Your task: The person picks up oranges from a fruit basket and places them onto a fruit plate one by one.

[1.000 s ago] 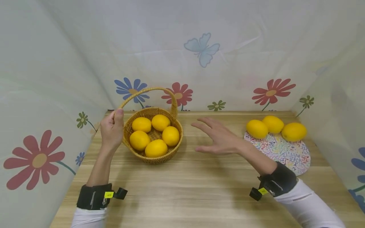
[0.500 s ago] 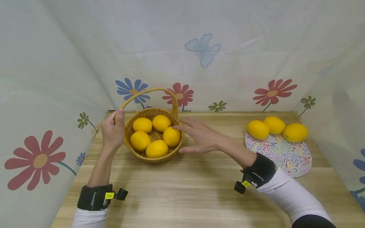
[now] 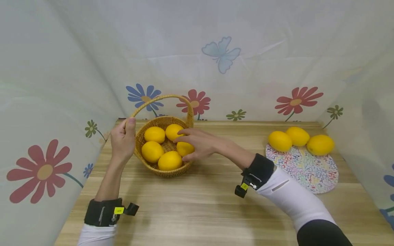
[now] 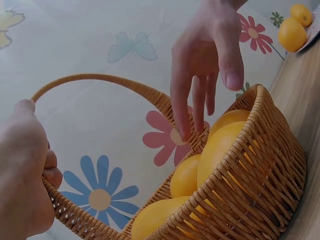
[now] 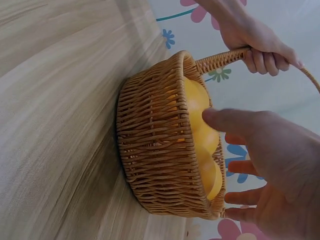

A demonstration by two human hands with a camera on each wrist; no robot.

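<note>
inside the wicker basket sit five lemons

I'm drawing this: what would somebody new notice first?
Probably five yellow fruits in the wicker basket, left of centre. The left hand grips its handle; the right hand hovers over the fruits. Three more fruits lie on the right, at the edge of a speckled mat.

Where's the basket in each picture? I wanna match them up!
Head view: the basket is a bit left of the middle.
Left wrist view: the basket is big, at the lower right, and looks tilted.
Right wrist view: the basket is around the middle, turned sideways.
Shared landmark: the left hand holding the handle shows in all three.
</note>
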